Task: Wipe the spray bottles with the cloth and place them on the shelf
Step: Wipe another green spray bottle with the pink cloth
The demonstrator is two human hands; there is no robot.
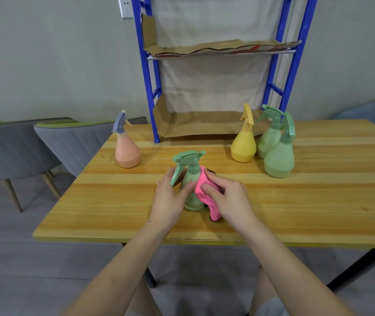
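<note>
The left hand point(170, 199) gripped the green bottle point(192, 176), upright at the middle of the table point(307, 201). The right hand point(225, 201) held the pink cloth point(215, 214) pressed against its right side.

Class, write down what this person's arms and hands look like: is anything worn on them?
Both are uncovered: the left forearm and right forearm show no sleeves as far as the frame's edge. The left hand and right hand wear no gloves, and no rings, watch or bracelet are visible.
</note>
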